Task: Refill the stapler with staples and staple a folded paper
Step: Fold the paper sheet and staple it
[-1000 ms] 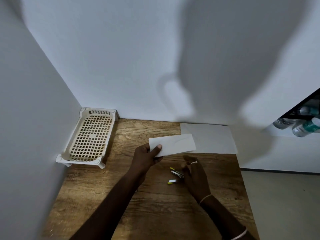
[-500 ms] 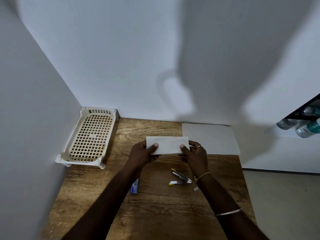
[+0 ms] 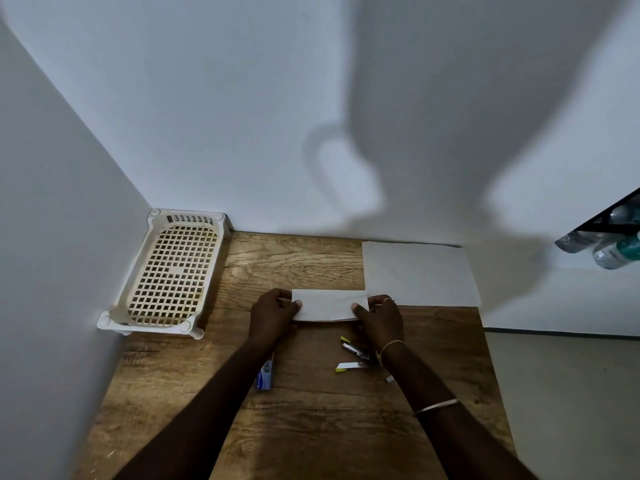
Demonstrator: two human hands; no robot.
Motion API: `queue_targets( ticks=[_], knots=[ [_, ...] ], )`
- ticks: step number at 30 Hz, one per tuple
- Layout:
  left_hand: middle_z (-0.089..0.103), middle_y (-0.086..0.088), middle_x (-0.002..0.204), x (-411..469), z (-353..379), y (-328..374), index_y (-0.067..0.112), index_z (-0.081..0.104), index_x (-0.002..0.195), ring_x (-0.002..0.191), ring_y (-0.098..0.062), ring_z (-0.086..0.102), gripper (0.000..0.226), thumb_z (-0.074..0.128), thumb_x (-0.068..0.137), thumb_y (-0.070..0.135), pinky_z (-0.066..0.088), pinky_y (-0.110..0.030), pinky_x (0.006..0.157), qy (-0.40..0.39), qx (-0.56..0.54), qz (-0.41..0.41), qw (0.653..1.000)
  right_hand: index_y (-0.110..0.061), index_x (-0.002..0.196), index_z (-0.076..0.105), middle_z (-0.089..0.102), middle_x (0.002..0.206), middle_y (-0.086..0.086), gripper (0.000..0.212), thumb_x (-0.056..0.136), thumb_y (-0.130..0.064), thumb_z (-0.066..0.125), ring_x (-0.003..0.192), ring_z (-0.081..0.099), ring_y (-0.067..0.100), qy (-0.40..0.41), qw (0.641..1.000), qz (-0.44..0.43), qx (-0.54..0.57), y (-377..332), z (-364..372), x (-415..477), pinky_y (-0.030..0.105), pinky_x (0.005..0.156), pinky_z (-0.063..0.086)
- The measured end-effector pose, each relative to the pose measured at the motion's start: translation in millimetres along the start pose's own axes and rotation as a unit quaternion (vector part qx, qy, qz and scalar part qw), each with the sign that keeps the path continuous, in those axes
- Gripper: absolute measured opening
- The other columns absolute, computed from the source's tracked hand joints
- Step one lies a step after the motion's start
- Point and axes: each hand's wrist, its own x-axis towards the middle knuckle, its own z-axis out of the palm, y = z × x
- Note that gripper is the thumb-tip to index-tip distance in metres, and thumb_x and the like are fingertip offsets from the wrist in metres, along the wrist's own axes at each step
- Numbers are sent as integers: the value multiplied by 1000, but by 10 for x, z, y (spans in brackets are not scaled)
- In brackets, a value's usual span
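Observation:
A folded white paper [image 3: 328, 305] is held over the wooden table [image 3: 311, 427], my left hand [image 3: 273, 311] pinching its left end and my right hand [image 3: 380, 318] pinching its right end. Just below my right hand a small stapler [image 3: 354, 356] lies swung open on the table, silver with yellow tips, partly hidden by my right wrist. A small blue staple box [image 3: 265, 375] lies beside my left forearm. A short strip of staples [image 3: 390, 379] rests next to my right forearm.
A stack of white paper sheets [image 3: 420, 273] lies at the table's back right against the wall. A cream plastic mesh tray [image 3: 169, 275] stands in the back left corner. Bottles [image 3: 609, 249] lie on a shelf at the far right.
My right hand left the stapler and rose to grip the paper's right end. The paper now sits level between both hands, a little lower than before.

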Motion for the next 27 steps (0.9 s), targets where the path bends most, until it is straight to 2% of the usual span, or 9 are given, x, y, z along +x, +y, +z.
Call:
queue_targets(
  ticks=[3,5,7,9,13,16,20,23,27],
  knots=[
    [75,-4,102,18,31,-67,18,70,108,86,-14,70,24,77,86,26,61,-36,77,23,92,44,995,-19,100,58,69,104,5,33,80,-31,81,99,67,23,-9,998,-19,-57,39,35,20,37,89,54],
    [75,-5,107,14,46,-95,15,69,113,89,-10,65,29,76,87,27,50,-24,74,37,139,69,987,-23,98,54,67,100,1,33,81,-35,80,98,66,23,-16,995,-31,-95,52,48,18,32,85,51],
    [74,-5,110,3,46,-114,14,67,117,94,-12,66,33,76,88,27,44,-21,75,41,154,78,984,-23,99,53,66,100,1,33,83,-38,77,99,65,22,-22,990,-47,-132,54,58,8,33,85,51],
    [74,-6,109,1,37,-128,15,66,120,98,-17,68,36,75,87,28,45,-24,77,42,164,80,982,-22,102,54,68,103,3,34,84,-41,75,100,65,23,-22,984,-62,-164,51,63,-5,35,85,52],
    [74,-2,99,-13,22,-139,18,64,119,88,-13,65,34,73,89,31,42,-24,71,46,204,97,973,-19,106,54,69,104,4,37,87,-47,70,98,67,24,-19,970,-86,-225,51,58,-43,36,81,54],
    [70,0,97,-36,11,-147,18,63,114,89,-16,64,28,69,91,32,41,-26,70,47,242,127,961,-20,105,52,69,104,4,40,87,-53,65,98,67,26,-8,959,-100,-264,62,49,-65,36,78,53],
    [62,-2,102,-69,13,-143,16,61,113,94,-21,60,26,63,94,34,39,-29,71,39,280,152,947,-23,99,49,70,97,2,43,85,-62,60,91,69,25,7,948,-113,-296,91,13,-86,36,74,55],
    [56,-4,113,-125,11,-91,16,59,123,94,-21,61,34,61,96,37,42,-28,68,54,283,162,944,-24,100,50,70,96,0,43,87,-65,55,88,69,22,35,940,-141,-309,86,-26,-113,33,70,54],
    [53,-7,130,-283,45,-31,16,58,131,108,-22,59,40,62,96,33,52,-31,79,69,326,224,916,-22,117,63,66,113,0,40,97,-53,49,103,65,18,65,910,-258,-318,103,-62,-200,32,82,55]
  ],
)
